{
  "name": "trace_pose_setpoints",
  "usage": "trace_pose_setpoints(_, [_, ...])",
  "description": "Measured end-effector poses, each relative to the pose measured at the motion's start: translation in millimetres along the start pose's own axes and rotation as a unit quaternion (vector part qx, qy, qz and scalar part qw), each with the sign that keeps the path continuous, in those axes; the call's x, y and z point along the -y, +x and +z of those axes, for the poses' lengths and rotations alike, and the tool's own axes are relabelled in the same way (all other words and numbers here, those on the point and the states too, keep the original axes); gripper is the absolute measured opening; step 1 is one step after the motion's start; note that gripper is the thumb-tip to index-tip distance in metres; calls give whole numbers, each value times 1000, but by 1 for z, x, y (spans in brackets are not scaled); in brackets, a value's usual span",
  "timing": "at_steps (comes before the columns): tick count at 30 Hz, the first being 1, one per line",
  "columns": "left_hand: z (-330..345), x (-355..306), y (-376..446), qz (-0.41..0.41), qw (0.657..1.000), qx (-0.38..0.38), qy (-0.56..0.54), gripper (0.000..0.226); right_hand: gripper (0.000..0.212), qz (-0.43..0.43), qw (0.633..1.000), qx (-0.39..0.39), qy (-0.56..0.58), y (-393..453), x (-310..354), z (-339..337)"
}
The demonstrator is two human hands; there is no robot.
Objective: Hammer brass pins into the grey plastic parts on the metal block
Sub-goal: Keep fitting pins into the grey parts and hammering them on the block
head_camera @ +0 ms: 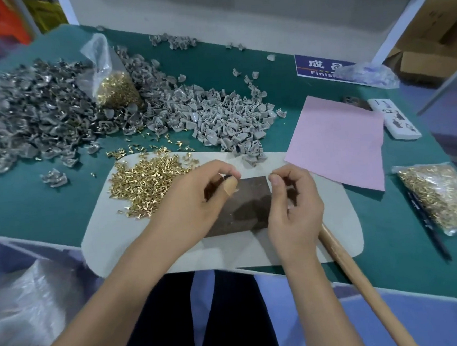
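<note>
The dark metal block [253, 195] lies on a pale mat [253, 249] at the table's near edge. My left hand [197, 198] hovers over the block's left end, its curled fingers pinching something small and dark. Over the block's right end, my right hand [290, 201] has curled fingers too, with a small pale piece partly showing inside them. Loose brass pins [147, 183] are heaped on the mat to the left. A pile of grey plastic parts [213, 115] lies behind the mat. The hammer's wooden handle [359, 279] runs from under my right hand toward the lower right.
A large heap of darker parts [25, 113] fills the far left. A clear bag of pins [115, 86] stands in the piles, another pin bag [437, 194] lies at right. Pink paper [338, 142], a blue sign [319, 65] and a white strip [395, 119] lie at back right.
</note>
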State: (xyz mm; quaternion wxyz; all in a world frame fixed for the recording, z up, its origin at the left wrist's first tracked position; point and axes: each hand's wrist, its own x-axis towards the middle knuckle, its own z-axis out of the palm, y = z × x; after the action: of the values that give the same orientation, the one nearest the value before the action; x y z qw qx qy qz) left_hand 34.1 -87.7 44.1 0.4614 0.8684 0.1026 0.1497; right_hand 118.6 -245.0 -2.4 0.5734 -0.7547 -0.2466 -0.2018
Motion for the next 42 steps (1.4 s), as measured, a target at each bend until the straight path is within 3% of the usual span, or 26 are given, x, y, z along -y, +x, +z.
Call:
trace_pose_setpoints(6, [-2,7,-21,-13,999,-11,-37,17,9,-47,997,54,-22,-12,16,-3])
trace_pose_setpoints(12, [-5,19,-33,34,994,-71,70,14,9,-13,988,149,-29,-13,37,-9])
trace_pose_setpoints(17, [-9,25,-35,45,992,-83,80,21,11,-9,970,231,-74,-11,46,2])
trace_pose_setpoints(20, [-10,25,-34,35,995,-79,55,24,12,-9,963,247,-107,-11,45,9])
trace_pose_setpoints(25, [-12,27,-31,33,993,-95,66,11,13,-16,952,257,-164,-5,51,11])
trace_pose_setpoints(31, [-12,30,-30,36,989,-98,106,12,2,-128,878,305,-346,1,71,11])
trace_pose_setpoints(42, [-13,29,-30,56,985,-97,133,11,9,-20,900,354,-255,14,66,8])
